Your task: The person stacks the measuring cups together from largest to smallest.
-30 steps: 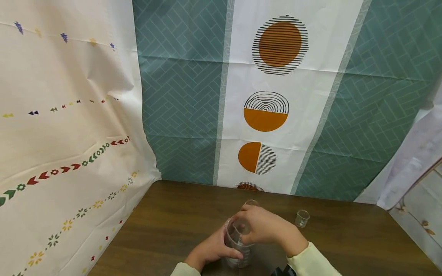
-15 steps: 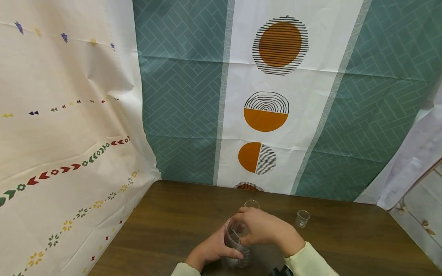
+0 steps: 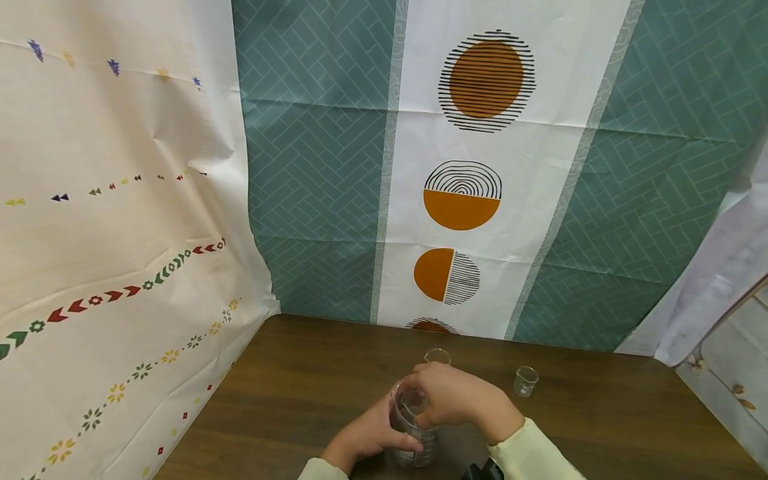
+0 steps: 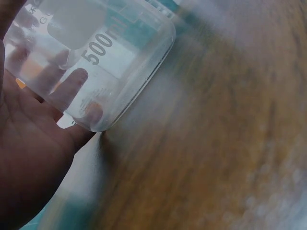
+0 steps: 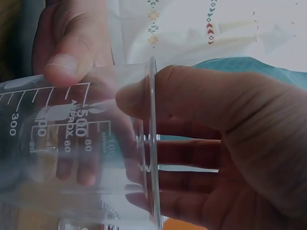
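Note:
My left hand [image 3: 375, 430] grips a clear glass beaker [image 3: 414, 459], marked 500 ml, around its side near the front of the table. In the left wrist view its fingers [image 4: 72, 91] show through the glass, close to the base. Inside this beaker is a smaller beaker [image 5: 103, 143], with its own scale up to 100. My right hand [image 3: 459, 400] reaches over the large rim from the right. Its thumb [image 5: 132, 98] and fingers extend into the mouth and hold the smaller beaker near its top; the exact fingertip contact is blurred by the glass.
Behind the hands stands another clear glass vessel [image 3: 438, 357], partly hidden by the right hand. A small beaker [image 3: 525, 382] stands to the right on the brown wooden table [image 3: 288, 387]. Patterned cloths [image 3: 318, 200] hang at the back and sides.
The right wrist and sleeve have shifted slightly to the left. The left hand and the large beaker look the same.

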A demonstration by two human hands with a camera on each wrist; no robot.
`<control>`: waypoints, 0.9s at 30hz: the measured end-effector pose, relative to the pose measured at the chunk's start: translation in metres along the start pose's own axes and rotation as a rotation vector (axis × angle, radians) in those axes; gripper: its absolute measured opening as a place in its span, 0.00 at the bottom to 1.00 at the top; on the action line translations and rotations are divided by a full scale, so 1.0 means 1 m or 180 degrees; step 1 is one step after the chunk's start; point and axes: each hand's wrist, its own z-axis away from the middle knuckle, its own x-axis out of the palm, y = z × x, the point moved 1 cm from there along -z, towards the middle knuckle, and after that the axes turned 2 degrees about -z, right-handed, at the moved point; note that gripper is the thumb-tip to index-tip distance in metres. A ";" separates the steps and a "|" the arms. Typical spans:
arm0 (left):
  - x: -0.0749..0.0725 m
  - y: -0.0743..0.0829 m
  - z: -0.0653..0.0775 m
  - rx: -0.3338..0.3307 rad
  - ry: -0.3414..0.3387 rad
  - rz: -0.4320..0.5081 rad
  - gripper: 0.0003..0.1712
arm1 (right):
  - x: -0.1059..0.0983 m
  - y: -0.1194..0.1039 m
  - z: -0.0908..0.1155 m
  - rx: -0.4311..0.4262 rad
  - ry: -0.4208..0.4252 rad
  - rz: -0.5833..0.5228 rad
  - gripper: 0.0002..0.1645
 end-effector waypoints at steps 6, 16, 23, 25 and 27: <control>-0.001 0.000 -0.001 -0.0044 0.0010 -0.0040 0.55 | 0.000 -0.002 -0.001 0.0061 -0.0057 -0.0029 0.26; 0.000 0.000 -0.001 -0.0047 -0.0003 -0.0053 0.54 | 0.001 -0.002 0.000 0.0141 -0.0128 -0.0066 0.28; 0.000 0.000 0.000 -0.0033 0.0050 -0.0139 0.56 | 0.002 0.000 -0.001 0.0107 -0.0133 -0.0047 0.29; 0.000 0.001 0.000 0.0001 0.0052 -0.0146 0.56 | 0.002 0.000 -0.002 0.0099 -0.0136 -0.0046 0.29; -0.001 0.001 0.000 0.0002 0.0053 -0.0144 0.56 | 0.002 0.000 -0.002 0.0081 -0.0141 -0.0054 0.28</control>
